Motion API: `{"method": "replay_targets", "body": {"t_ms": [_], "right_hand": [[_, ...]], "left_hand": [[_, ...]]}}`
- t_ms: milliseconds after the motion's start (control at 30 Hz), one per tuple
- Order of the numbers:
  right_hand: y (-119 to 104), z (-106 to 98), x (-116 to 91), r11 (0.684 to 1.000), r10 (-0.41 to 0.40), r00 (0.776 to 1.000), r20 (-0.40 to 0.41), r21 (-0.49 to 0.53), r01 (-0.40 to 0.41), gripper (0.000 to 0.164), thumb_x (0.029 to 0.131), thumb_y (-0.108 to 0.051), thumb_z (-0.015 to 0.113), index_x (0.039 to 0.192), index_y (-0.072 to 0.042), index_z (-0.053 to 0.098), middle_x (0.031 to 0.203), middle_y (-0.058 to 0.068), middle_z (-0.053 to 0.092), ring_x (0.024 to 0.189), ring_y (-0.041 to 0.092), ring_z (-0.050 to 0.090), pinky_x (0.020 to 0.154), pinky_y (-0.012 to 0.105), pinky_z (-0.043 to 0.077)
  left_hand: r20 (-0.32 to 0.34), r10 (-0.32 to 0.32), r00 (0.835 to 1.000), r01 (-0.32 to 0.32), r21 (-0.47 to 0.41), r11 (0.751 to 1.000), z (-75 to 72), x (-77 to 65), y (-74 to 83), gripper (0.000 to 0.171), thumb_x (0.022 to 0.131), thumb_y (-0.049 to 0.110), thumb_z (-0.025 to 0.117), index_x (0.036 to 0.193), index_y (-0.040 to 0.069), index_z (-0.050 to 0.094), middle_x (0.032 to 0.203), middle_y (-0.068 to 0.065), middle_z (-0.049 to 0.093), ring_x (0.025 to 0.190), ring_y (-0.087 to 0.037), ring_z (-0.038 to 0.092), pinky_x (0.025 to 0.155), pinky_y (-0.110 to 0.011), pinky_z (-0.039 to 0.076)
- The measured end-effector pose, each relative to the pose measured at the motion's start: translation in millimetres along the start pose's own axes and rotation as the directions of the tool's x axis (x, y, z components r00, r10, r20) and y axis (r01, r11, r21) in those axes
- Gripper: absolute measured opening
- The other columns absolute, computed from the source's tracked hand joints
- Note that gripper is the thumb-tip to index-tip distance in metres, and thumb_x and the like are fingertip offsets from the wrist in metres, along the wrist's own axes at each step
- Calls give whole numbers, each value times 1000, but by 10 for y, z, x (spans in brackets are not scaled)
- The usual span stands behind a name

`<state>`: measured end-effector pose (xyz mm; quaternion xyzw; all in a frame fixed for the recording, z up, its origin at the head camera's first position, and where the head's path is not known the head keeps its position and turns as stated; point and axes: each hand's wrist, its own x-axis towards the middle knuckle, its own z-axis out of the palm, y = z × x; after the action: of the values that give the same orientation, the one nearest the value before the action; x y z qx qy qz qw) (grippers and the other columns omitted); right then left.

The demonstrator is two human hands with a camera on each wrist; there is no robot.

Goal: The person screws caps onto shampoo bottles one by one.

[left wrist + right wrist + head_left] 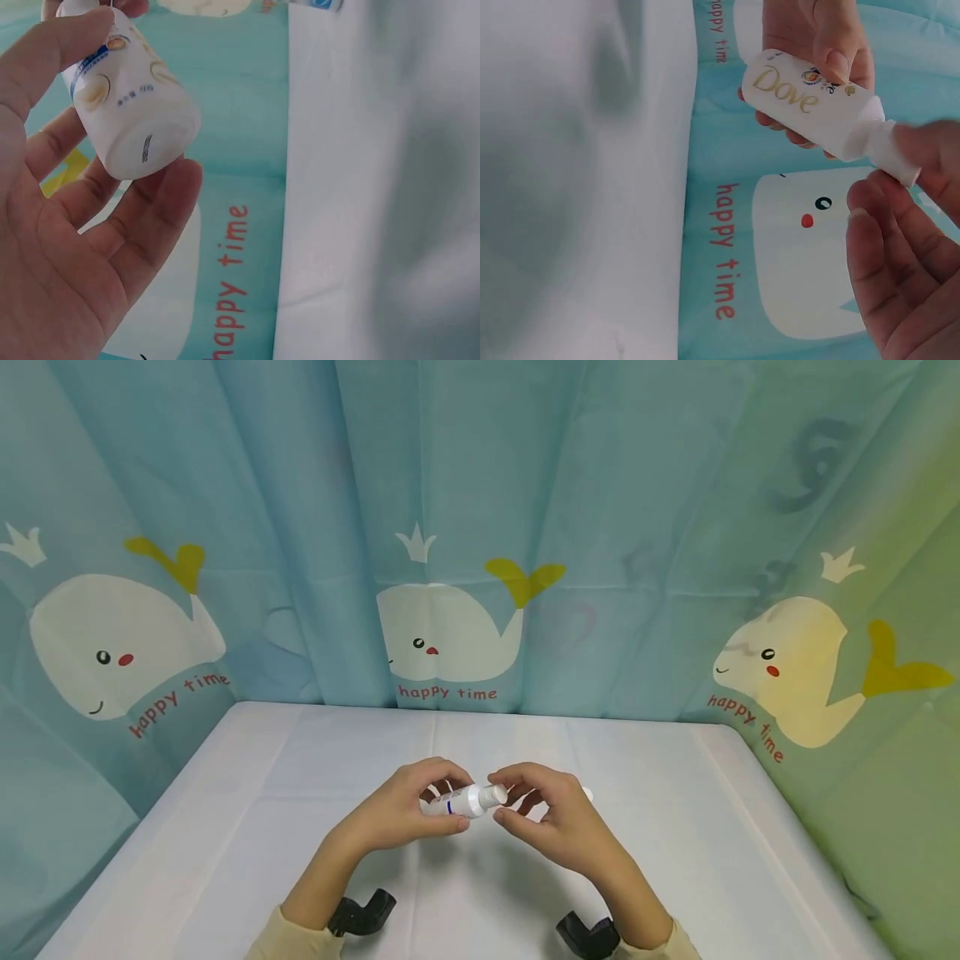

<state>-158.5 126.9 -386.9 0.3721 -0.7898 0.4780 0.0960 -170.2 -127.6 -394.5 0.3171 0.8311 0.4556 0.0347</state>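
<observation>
My left hand (408,806) grips a small white Dove bottle (810,101) round its body, thumb on one side and fingers on the other. The bottle is tilted on its side above the table, its flat base (156,146) facing the left wrist camera. Its white cap (492,796) points toward my right hand (551,814). In the right wrist view, the right thumb (930,150), blurred, overlaps the cap while the fingertips lie along its other side, pinching it. The right hand's other fingers are loosely bent below the cap.
A white table (300,852) lies under both hands. Behind my right hand a small white thing (588,793) peeks out, mostly hidden. A blue curtain (465,485) with printed whales hangs round the table's back and sides. Black mounts (363,912) sit at both wrists.
</observation>
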Motion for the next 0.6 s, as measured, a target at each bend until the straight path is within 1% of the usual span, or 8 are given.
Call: {"method": "replay_targets", "body": {"t_ms": [100,167,267,400,500,600], "right_hand": [[15,1,2,999,7,1000,-6,-32,-7,29,87,-10,76,113,-17,66,96,-7,72,80,6,68,65,26,57],[20,3,4,998,15,1000,-19,-53,-16,27,87,-15,77,112,-17,67,96,-9,71,80,6,68,64,25,57],[26,8,5,998,10,999,-44,-68,-13,30,87,-20,78,114,-18,66,104,-7,70,85,8,68,67,26,58],[31,19,10,998,-48,997,-66,-50,45,34,88,-17,78,119,-17,65,114,-1,67,91,11,68,72,28,59],[31,25,18,995,-101,993,-62,-32,99,29,88,-12,77,115,-16,66,111,0,67,92,12,67,72,28,59],[35,22,20,992,-126,991,-46,-16,126,23,88,-10,76,108,-15,67,106,-2,68,92,12,66,71,28,59]], "left_hand": [[-19,24,1000,-24,9,1000,-1,-4,-10,34,83,32,81,112,31,64,104,14,64,93,-14,61,80,-30,54],[-27,31,999,-31,16,999,3,-6,-6,34,83,31,81,112,31,63,104,15,63,93,-14,61,80,-30,53],[-27,45,999,-45,24,999,10,-4,5,34,83,31,81,113,29,64,104,14,63,92,-12,61,80,-30,53],[-9,51,999,-51,20,999,29,7,25,33,84,31,80,113,28,64,104,14,63,90,-10,60,80,-29,53],[6,46,999,-46,7,999,39,9,30,33,84,33,80,112,28,64,103,13,64,89,-11,60,79,-29,53],[9,47,999,-47,0,999,39,10,24,33,84,34,80,112,27,65,103,12,65,89,-11,60,79,-30,53]]}}
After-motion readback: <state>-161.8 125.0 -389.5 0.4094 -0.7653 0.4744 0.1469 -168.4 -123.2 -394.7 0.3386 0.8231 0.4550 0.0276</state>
